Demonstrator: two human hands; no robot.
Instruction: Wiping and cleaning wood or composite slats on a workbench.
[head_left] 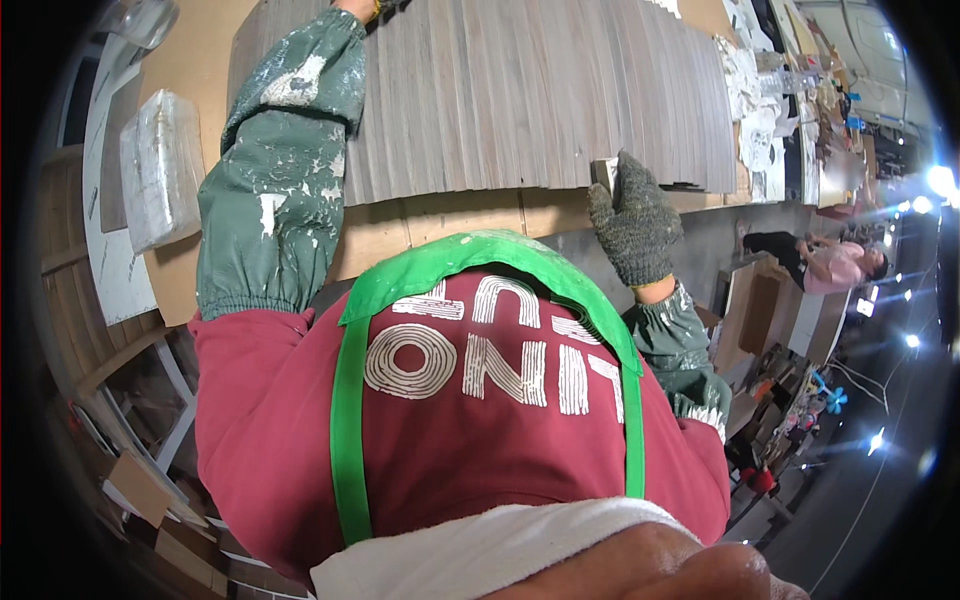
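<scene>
A long row of grey wood-grain strips [520, 95] lies packed side by side across the table in front of me. My right hand [637, 228], in a dark grey knit glove, is at the near edge of the row, toward its right end. Its thumb and fingers are closed on a small pale block [604, 173], whose kind I cannot make out. My left arm, in a paint-spotted green sleeve, reaches forward along the row's left side. Only the wrist part of my left hand [358, 8] shows at the upper edge; its fingers are out of sight.
Left of the row lies a clear-wrapped package [160, 170] on the brown table board [185, 75]. Crumpled white paper [765, 120] is at the row's right end. Farther right, a person in a pink top [835, 266] is near cardboard boxes [752, 305].
</scene>
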